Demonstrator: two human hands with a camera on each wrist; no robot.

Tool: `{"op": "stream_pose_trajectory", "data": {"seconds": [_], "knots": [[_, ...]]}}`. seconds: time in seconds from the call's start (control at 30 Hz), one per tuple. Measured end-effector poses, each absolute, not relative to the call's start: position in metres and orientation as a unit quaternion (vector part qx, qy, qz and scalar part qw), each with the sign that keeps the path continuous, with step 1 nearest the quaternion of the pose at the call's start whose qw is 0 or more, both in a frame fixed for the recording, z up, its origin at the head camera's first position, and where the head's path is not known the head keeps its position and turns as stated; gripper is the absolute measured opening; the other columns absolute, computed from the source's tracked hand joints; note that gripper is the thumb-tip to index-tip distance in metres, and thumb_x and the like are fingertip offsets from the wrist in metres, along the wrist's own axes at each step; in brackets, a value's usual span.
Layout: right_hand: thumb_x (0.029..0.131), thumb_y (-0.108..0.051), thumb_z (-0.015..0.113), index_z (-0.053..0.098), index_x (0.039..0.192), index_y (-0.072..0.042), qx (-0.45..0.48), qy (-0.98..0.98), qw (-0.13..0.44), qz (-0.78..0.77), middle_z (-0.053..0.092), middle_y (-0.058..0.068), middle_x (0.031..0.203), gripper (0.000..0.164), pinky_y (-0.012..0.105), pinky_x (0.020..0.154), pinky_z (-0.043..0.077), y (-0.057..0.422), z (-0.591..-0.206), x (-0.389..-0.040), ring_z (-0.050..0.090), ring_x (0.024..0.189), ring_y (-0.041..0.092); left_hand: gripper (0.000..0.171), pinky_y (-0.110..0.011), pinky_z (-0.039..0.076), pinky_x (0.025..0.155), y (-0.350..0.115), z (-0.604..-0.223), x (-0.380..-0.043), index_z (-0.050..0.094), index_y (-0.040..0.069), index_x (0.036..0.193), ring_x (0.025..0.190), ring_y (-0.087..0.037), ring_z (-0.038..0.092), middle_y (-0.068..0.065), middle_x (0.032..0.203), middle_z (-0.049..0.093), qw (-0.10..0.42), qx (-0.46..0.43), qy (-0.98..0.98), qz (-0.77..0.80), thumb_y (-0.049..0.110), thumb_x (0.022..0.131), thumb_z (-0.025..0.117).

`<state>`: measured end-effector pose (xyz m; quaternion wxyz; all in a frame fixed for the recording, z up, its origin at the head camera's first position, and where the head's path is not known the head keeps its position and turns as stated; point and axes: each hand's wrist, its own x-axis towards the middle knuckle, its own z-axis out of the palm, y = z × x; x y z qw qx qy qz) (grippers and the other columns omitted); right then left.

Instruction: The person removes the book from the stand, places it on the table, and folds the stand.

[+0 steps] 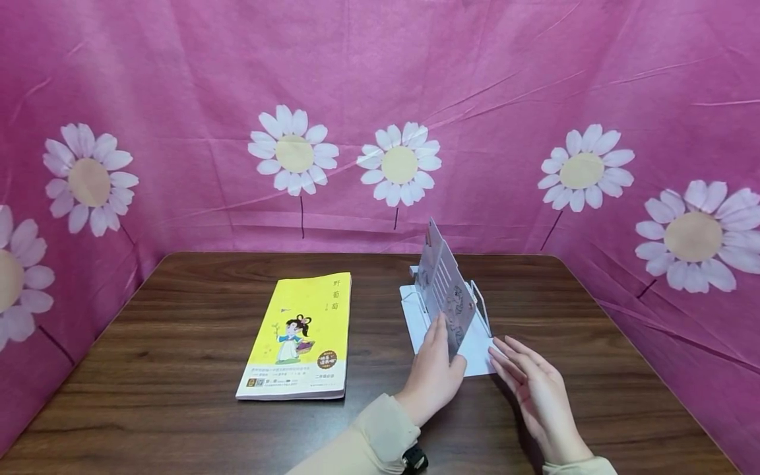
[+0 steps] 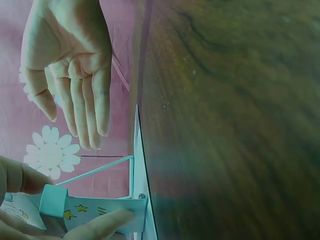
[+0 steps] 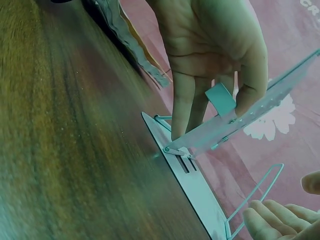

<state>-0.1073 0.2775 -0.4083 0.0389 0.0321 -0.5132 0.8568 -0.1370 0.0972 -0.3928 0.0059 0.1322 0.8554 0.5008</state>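
Note:
A pale metal book stand (image 1: pixel 446 284) with printed drawings stands on the table, its panel tilted up from a flat white base plate (image 1: pixel 472 363). My left hand (image 1: pixel 432 373) pinches the near edge of the panel, thumb on one face and fingers on the other. A small bent lip (image 3: pixel 220 99) on the panel shows between that thumb and fingers in the right wrist view. My right hand (image 1: pixel 537 392) is beside the base's near right corner, fingers nearly straight. In the right wrist view its fingertips (image 3: pixel 252 212) are close to a wire support (image 3: pixel 260 187); I cannot tell whether they touch.
A yellow-covered book (image 1: pixel 297 336) lies to the left of the stand. The brown wooden table (image 1: pixel 178 343) ends at a pink curtain (image 1: pixel 475 79) with large white flowers. A dark watch (image 1: pixel 414 458) is on the left wrist.

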Motion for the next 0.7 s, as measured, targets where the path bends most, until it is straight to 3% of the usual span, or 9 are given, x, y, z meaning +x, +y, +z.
{"op": "stream_pose_trajectory", "data": {"seconds": [0.7], "knots": [[0.103,-0.006,0.048,0.073,0.104,-0.021,-0.02,-0.569,0.079,0.818,0.075,-0.005,0.107,0.03,0.022,0.088,0.056,0.28,-0.397,-0.127,0.072,0.099,0.008,0.069,-0.052,0.038,0.112,0.087,-0.397,-0.134,0.03,-0.011,0.149,0.138,-0.04,0.043,-0.027,0.153,0.037,-0.022,0.134,0.835,0.534,0.01,0.088,0.054]]}}
